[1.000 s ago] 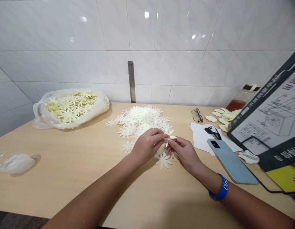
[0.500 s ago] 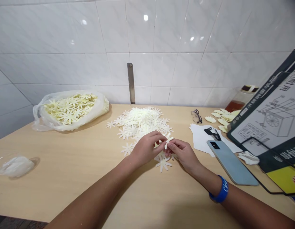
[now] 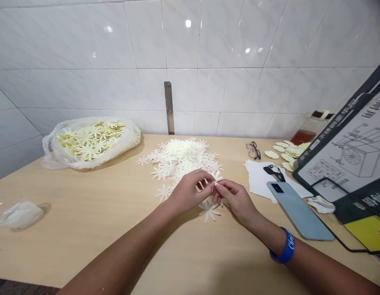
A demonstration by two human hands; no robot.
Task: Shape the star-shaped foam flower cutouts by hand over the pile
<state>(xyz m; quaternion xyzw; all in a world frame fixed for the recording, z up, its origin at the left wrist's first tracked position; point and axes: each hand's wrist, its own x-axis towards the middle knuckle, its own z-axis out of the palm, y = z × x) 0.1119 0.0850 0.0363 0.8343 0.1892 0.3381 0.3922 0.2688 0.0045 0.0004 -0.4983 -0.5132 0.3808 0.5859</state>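
Note:
My left hand (image 3: 191, 189) and my right hand (image 3: 236, 200) meet near the middle of the table, their fingertips pinched on one small cream flower cutout (image 3: 217, 179). Most of that cutout is hidden by the fingers. Behind them spreads a heap of white flower cutouts (image 3: 186, 155) with narrow petals. A single white flower (image 3: 209, 211) lies flat just below the fingers. Around my right wrist is a blue wristband (image 3: 283, 246).
A plastic bag (image 3: 128, 143) full of pale yellow flower cutouts lies at the back left; a small clear bag (image 3: 19, 214) is nearer. To the right are glasses (image 3: 254, 150), white paper (image 3: 257, 180), a phone (image 3: 300, 211), a jar (image 3: 311, 126) and a large box (image 3: 346, 164).
The flower cutout between my fingertips has turned slightly, and its downward petal no longer shows. Both hands stay in nearly the same place.

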